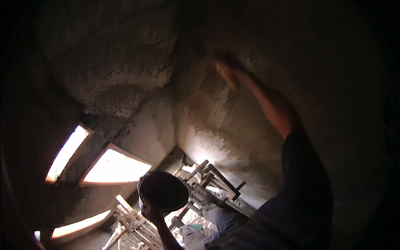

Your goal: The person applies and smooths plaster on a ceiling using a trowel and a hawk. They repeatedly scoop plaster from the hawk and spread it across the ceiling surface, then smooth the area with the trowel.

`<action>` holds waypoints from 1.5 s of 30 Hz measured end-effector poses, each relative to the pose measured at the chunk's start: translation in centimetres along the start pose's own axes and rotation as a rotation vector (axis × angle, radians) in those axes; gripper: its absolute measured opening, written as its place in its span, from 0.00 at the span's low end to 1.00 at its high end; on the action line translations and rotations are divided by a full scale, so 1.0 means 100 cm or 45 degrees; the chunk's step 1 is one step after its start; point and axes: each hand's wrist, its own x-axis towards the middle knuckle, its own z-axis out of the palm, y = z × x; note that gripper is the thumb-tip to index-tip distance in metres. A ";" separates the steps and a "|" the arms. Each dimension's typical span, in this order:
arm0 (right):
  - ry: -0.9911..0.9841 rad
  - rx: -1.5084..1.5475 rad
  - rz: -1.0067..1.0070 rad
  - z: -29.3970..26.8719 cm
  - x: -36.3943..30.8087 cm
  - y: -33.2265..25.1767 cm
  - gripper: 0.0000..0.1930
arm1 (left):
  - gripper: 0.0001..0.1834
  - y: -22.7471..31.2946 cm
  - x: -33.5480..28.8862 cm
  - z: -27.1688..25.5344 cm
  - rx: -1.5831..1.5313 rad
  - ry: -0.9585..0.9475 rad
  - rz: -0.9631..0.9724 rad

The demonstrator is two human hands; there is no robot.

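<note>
My left hand (pixel 151 213) grips the rim of a dark round basin (pixel 164 191) from below, low in the middle of the view. The basin's inside is too dark to make out what is in it. High on the right-hand wall (pixel 254 137), my right hand (pixel 227 68) is raised at the end of a stretched arm, blurred by motion. It is closed on a yellowish, straight-edged tool (pixel 227 78) whose exact kind is smeared. Around and below that hand, the wall bears streaky patches of darker and lighter coating.
Bright window openings (pixel 118 166) pierce the left wall. Below, wooden scaffolding (pixel 139 225) and planks lie near my legs (pixel 225 218). A wooden frame (pixel 221 181) stands against the foot of the right wall. The two walls meet in a corner (pixel 176 125) ahead.
</note>
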 end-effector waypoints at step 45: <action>-1.158 -0.481 -0.007 0.130 -0.322 0.024 0.11 | 0.29 0.086 -0.040 0.052 0.020 -0.432 0.341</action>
